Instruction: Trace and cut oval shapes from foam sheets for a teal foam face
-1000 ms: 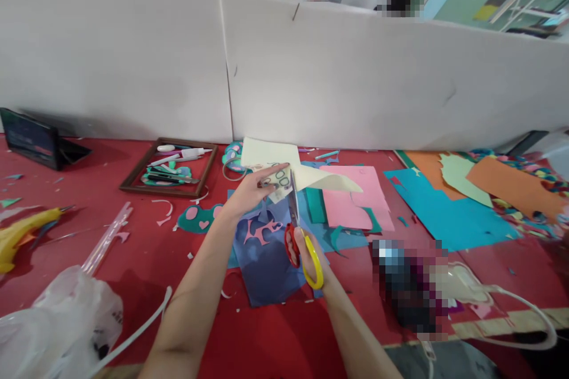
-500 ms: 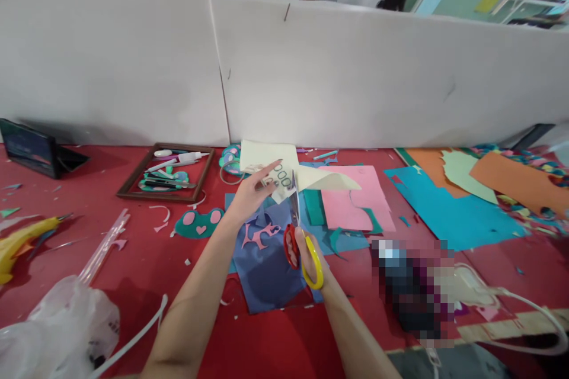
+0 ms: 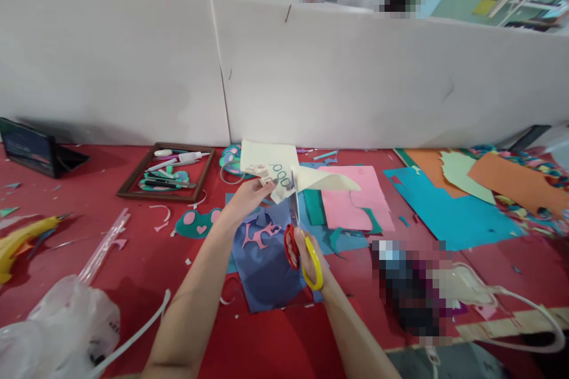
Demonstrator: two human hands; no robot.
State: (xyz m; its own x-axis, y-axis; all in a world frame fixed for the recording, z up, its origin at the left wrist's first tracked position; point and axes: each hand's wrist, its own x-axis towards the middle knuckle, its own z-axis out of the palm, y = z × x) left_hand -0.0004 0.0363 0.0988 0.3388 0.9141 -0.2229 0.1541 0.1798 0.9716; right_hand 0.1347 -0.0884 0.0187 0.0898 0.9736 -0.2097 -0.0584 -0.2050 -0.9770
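My right hand is closed around the handles of a pair of scissors, one loop red and the other yellow. The blades point away from me and cross a cream sheet, which has a row of dark outlined ovals drawn on it. At the sheet's near left edge, my left hand pinches it between thumb and fingers. Right of the blades, a flap of the sheet lifts and curls. Beneath both hands lies a blue-violet sheet with a pink cut-out scrap on top.
Left stand a brown frame holding pens and a cutter, a green piece with pink spots, a yellow glue gun and a plastic bag. Right lie a pink sheet, a turquoise sheet and orange sheets. A white partition stands behind.
My left fingers, stretched over the cream sheet before, have drawn back and closed at its left edge, uncovering more of the drawn ovals. The scissors are in nearly the same place.
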